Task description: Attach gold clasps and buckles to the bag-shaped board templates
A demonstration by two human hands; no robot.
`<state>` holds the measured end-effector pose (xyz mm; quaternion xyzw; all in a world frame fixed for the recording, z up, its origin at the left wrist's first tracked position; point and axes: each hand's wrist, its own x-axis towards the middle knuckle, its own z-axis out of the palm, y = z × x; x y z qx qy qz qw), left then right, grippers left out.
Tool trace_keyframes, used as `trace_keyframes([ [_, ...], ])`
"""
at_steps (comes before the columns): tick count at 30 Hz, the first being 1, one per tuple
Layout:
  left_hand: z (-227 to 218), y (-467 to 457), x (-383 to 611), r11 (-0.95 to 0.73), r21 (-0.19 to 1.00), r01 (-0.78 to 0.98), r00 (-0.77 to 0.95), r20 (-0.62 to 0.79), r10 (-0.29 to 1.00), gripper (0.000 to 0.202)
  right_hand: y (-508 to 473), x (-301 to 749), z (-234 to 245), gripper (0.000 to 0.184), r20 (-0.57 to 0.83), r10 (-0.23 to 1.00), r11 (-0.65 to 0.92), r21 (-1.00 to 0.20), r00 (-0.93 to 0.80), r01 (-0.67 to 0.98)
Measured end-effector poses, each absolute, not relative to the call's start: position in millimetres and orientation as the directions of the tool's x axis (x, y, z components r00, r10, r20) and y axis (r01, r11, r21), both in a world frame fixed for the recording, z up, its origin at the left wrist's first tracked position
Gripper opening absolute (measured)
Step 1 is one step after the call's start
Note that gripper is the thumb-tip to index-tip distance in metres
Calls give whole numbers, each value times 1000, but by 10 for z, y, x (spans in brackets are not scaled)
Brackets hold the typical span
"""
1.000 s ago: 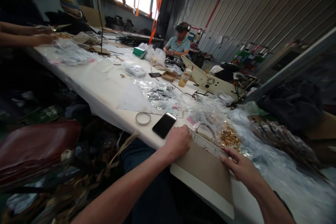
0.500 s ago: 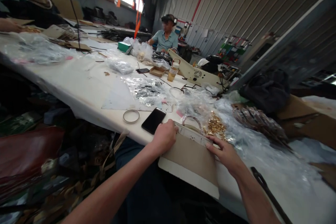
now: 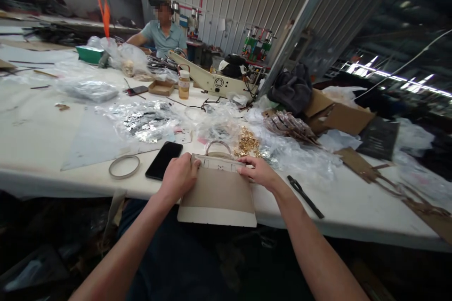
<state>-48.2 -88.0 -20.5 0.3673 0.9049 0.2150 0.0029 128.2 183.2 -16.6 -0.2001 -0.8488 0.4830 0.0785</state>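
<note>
A beige handbag panel [image 3: 221, 193] with a pale lower strip lies at the table's front edge, its lower part sticking out over the edge. A curved handle [image 3: 219, 145] rises at its far side. My left hand [image 3: 179, 175] grips the panel's upper left corner, fingers closed on it. At the upper right corner, my right hand [image 3: 257, 171] pinches the panel between thumb and fingers. A black phone [image 3: 164, 161] lies just left of my left hand, and a roll of narrow tape [image 3: 124, 167] is farther left. Small gold metal pieces [image 3: 247, 143] are heaped beyond the handle.
Plastic bags with silvery pieces [image 3: 144, 122] spread over the white table [image 3: 38, 136]. A black tool [image 3: 305, 196] lies to the right. Farther back stand a bottle [image 3: 184, 84], a cardboard tray [image 3: 160, 87] and a cream machine [image 3: 219, 82]. A person [image 3: 164, 33] sits across the table.
My view has swung to the right and levelled, so things appear farther left. The panel looks straighter in view. Both hands keep hold of its upper corners.
</note>
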Motion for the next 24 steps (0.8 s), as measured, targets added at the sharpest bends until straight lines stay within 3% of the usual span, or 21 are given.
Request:
trace_keyframes([
  [7,-218,-890,-527,660,394,640,-732,52,679,33,1884,1262,-139,50,2,401,520,-824,-916,225],
  [13,-190,-896,-492,650,477,592,-767,84,636,29,1894,1288,-124,43,-15,404,506,-829,-915,237],
  [18,-143,-890,-524,674,540,503,-781,-50,623,32,1853,1305,-67,44,-22,405,526,-812,-914,253],
  [24,-141,-854,-506,620,621,479,-791,-1,612,33,1834,1346,-20,40,-14,421,504,-828,-907,247],
])
